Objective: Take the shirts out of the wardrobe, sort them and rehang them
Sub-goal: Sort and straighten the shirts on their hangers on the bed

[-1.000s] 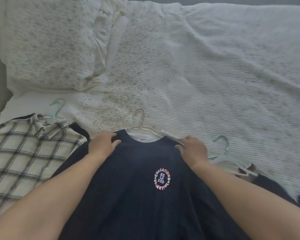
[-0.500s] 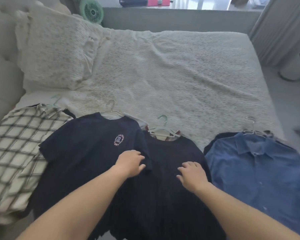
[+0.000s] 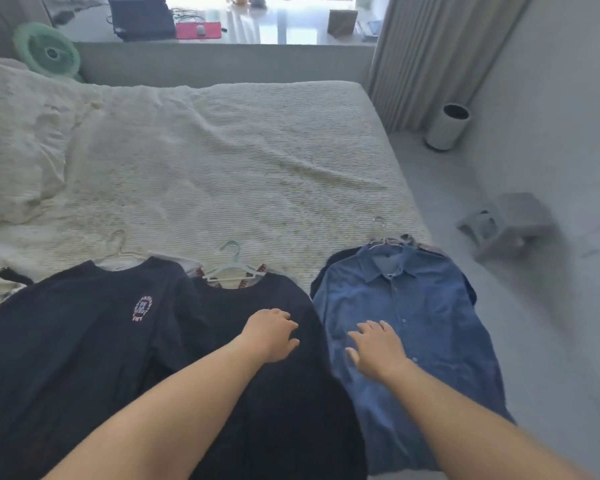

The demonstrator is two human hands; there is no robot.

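Left of both hands lies the dark logo tee (image 3: 84, 327), no longer being handled. The left hand (image 3: 272, 336) now rests loosely curled, gripping nothing, on the plain dark shirt (image 3: 274, 393); the right hand (image 3: 378, 348) has crossed, fingers spread, onto the blue shirt (image 3: 426, 313) beyond. Sorting seems to be moving rightward.

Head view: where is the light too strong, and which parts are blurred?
Head view: the window at the top is overexposed; the stool on the floor at right is smeared by motion blur; the dark shirts lose fold detail; the hands stay fairly sharp.
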